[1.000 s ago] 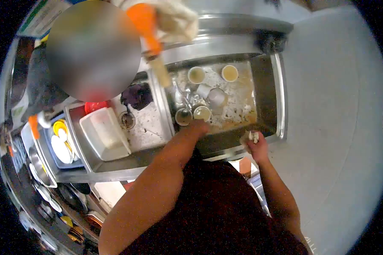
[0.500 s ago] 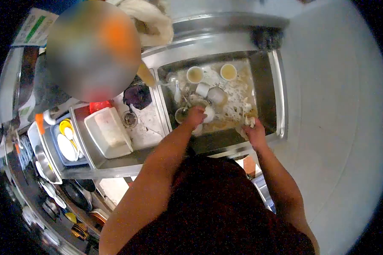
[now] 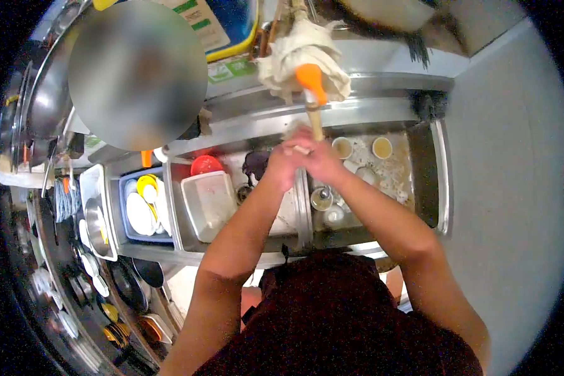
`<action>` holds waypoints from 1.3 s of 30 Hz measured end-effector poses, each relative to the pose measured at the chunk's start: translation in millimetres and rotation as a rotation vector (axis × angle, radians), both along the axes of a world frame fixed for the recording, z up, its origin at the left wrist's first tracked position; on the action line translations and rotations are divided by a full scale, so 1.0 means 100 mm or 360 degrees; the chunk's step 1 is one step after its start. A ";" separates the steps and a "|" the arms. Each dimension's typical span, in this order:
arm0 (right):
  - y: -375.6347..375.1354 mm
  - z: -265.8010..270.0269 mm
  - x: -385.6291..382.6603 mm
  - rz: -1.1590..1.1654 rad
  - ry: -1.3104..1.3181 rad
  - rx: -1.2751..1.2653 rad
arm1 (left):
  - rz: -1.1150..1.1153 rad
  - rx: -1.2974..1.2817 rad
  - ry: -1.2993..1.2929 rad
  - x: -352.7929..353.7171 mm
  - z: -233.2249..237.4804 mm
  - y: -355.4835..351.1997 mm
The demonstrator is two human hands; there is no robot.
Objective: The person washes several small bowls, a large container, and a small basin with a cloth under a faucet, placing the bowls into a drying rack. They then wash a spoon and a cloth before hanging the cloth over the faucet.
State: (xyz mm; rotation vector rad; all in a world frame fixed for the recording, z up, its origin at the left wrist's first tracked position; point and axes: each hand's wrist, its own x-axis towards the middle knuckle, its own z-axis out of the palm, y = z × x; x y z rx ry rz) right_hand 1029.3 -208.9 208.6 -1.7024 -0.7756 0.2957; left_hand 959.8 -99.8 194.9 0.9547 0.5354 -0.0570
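Note:
My left hand [image 3: 281, 168] and my right hand [image 3: 324, 161] are pressed together over the divider between two sink basins, right under the tap spout [image 3: 316, 125]. The tap has an orange handle [image 3: 310, 80] with a pale cloth [image 3: 288, 56] wrapped round it. A small pale thing [image 3: 296, 149] shows between my fingers; the rest is hidden. The right basin [image 3: 423, 182] holds soapy water, two cups of murky liquid [image 3: 343, 148] [image 3: 382, 147] and a glass [image 3: 321, 198].
The left basin holds a white plastic tub [image 3: 210, 202], a red bowl [image 3: 205, 165] and a dark object [image 3: 255, 164]. Further left are a blue crate of plates [image 3: 143, 210] and a metal bowl [image 3: 97, 229]. A white wall [image 3: 514, 188] runs along the right.
Both hands rose out of the right basin and met under the tap. The left had closed on a white cup, the right on a pale rag. My head tilted up.

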 end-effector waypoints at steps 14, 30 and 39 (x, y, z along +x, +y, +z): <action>0.12 0.04 0.18 -0.0328 0.0486 -0.0256 | -0.0389 0.0335 -0.0081 -0.05 -0.04 0.05; -0.05 0.25 0.03 -0.0720 0.0015 -0.0349 | 0.0471 -0.1261 -0.0187 0.03 -0.10 -0.21; -0.09 0.04 0.32 -0.0403 0.1025 -0.0297 | 0.0368 -0.1004 0.0082 0.05 -0.08 -0.20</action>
